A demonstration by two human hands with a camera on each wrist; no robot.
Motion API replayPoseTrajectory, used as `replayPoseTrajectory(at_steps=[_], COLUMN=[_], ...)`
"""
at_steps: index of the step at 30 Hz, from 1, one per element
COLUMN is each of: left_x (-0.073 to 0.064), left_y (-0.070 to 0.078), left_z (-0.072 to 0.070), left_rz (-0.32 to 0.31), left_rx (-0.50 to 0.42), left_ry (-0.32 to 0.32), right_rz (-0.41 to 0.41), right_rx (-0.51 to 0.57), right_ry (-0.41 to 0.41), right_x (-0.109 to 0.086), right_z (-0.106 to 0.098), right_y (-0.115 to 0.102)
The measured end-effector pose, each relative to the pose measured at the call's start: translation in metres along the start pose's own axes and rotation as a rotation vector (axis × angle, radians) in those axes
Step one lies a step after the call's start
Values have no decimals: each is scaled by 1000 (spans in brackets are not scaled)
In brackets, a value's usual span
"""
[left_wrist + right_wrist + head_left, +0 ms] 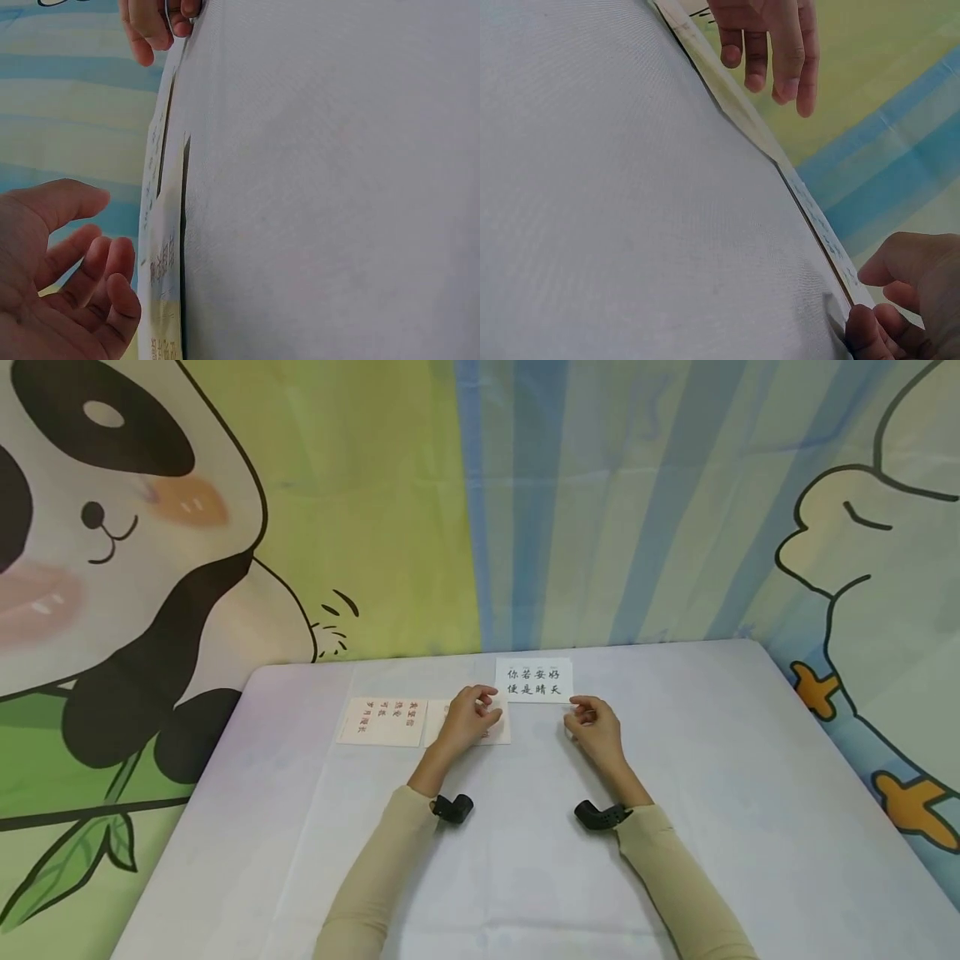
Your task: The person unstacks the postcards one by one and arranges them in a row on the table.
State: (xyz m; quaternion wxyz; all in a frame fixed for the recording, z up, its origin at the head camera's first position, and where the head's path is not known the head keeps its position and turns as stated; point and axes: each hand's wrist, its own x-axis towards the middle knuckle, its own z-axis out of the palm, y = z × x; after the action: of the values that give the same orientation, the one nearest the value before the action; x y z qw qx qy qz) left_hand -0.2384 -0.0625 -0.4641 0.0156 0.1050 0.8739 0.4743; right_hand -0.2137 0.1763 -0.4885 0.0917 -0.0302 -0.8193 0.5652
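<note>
A white card with two rows of dark handwritten characters (534,680) lies flat toward the back of the table. My right hand (597,733) is at its near right corner, index fingertip close to or touching it, fingers loosely bent. My left hand (467,722) hovers over a cream card (498,732) and hides much of it. In the left wrist view that hand's fingers (120,262) are relaxed, with nothing between them. Another cream card with reddish characters in columns (382,723) lies at the left, edge to edge with the covered one.
A pale cloth covers the table (525,877). Behind it hangs a printed backdrop (390,510) with a panda at left and a white cartoon figure at right. Each wrist carries a black camera mount (453,810).
</note>
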Motion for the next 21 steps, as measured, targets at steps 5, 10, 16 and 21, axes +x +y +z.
replayPoseTrajectory(at_steps=[5, 10, 16, 21], left_x=[7, 13, 18, 18], left_y=[-4, -7, -8, -6], left_z=[5, 11, 16, 13], left_rz=[-9, -54, -102, -126], left_rx=[0, 63, 167, 202], left_ry=[0, -3, -8, -9], right_rz=[21, 45, 53, 47], right_rx=[-20, -52, -99, -149], right_ry=[4, 19, 31, -1], right_x=[5, 9, 11, 16], right_z=[2, 2, 1, 1], right_y=[1, 0, 4, 5])
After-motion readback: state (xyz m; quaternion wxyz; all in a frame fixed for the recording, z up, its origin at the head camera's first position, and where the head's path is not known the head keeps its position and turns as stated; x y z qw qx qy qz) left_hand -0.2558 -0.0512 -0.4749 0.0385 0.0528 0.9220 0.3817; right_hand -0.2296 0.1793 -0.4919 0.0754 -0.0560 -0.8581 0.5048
